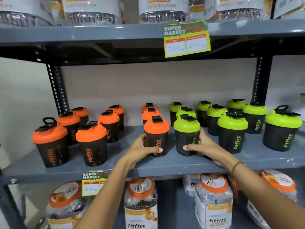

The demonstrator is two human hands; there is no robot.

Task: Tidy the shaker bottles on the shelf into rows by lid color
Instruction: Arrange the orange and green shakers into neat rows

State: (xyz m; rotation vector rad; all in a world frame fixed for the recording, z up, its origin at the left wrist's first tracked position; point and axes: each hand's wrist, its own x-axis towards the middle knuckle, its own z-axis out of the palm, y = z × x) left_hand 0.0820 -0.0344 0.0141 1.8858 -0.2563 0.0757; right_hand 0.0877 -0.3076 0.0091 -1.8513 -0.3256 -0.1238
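Observation:
Black shaker bottles stand on the grey middle shelf (99, 169). Several with orange lids fill the left half in rows, several with green lids the right half. My left hand (142, 150) grips the front orange-lid shaker (156, 129) of the middle row at its base. My right hand (203, 148) grips the front green-lid shaker (186, 128) right beside it. Both bottles stand upright on the shelf, a small gap between them. A far-left orange-lid shaker (49, 138) and a far-right green-lid shaker (283, 124) have their carry loops raised.
The upper shelf edge carries a yellow price tag (186, 40), with large jars above it. Orange-lid snack jars (140, 200) fill the shelf below, where another price tag (92, 184) hangs. Black slotted uprights (56, 90) frame the bay.

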